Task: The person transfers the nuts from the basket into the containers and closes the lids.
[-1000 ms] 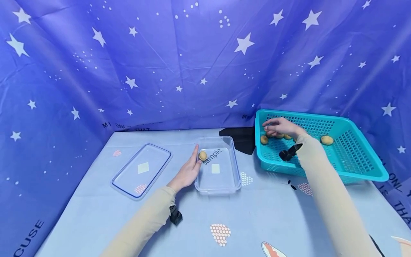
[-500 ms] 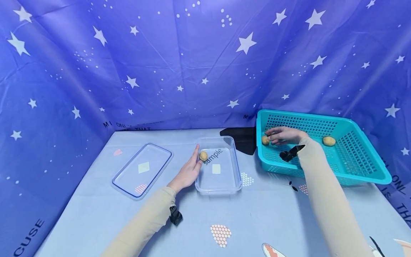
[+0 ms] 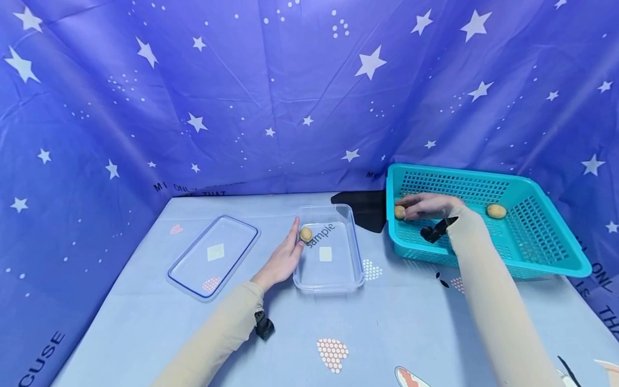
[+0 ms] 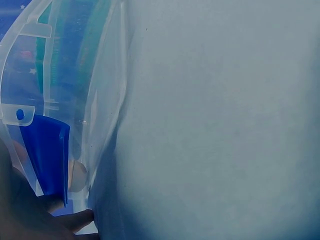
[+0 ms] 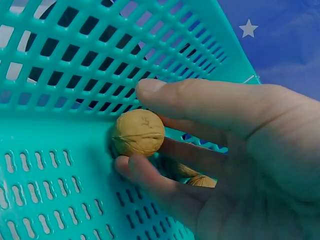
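My right hand (image 3: 425,205) was down in the teal basket (image 3: 541,252), near its left wall, and my fingers (image 5: 150,175) were pinching a walnut (image 5: 138,133) between thumb above and fingertips below. The wrist view showed at least one more walnut tucked under my palm, so I judged the thing to do was lift only the one I had pinched, drawing it straight up and away from the slotted wall rather than dragging it along the mesh. Another walnut (image 3: 496,210) lay further right in the basket, well apart from my hand.

My left hand (image 3: 282,259) lay flat against the left wall of the clear box (image 3: 355,252), fingers straight and together, touching the plastic without gripping it. One walnut (image 3: 306,234) already sat inside that box, close to the wall by my fingertips. I reckoned that steady pressure mattered, since a light box slides easily on the cloth-covered table (image 3: 387,333). The lid (image 3: 213,256) lay to the left of the box, apart from it. A firm pinch seemed wise, as a round shell rolls out of a loose one.
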The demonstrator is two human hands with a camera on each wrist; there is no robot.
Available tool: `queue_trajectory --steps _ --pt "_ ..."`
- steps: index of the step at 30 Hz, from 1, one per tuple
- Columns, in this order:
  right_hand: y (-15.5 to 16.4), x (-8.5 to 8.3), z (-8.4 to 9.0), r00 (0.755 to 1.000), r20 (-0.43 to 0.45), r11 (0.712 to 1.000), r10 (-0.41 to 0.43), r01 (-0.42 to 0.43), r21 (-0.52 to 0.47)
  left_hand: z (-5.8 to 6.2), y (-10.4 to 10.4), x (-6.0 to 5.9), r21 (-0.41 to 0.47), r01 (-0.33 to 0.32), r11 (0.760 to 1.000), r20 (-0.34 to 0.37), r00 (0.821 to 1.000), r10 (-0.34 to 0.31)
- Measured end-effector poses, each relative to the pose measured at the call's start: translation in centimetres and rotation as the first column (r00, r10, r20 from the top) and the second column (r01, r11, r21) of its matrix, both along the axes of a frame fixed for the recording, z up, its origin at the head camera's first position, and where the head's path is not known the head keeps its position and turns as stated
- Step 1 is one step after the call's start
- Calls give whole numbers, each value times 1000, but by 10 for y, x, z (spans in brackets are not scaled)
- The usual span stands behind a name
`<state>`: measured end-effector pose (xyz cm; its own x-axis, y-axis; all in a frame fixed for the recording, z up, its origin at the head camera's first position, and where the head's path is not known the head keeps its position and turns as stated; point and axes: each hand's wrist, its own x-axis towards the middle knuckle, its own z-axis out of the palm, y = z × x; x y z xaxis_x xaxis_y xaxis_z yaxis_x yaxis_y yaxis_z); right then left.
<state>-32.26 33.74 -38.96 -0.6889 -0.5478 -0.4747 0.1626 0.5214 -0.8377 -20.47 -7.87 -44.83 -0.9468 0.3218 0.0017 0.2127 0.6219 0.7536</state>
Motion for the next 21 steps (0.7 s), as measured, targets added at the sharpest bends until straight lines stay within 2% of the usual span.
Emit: queue_trajectory --steps 6,10,21 --pt "-2 -1 -1 994 -71 996 -86 83 -43 0 0 0 12 4 1000 -12 1000 -4" --pt "-2 1 1 985 -82 987 -151 146 -64 0 0 0 15 7 1000 -14 1000 -7" --pt "-5 5 7 966 -173 981 -194 190 -42 0 1 0 3 12 1000 -10 1000 -12"
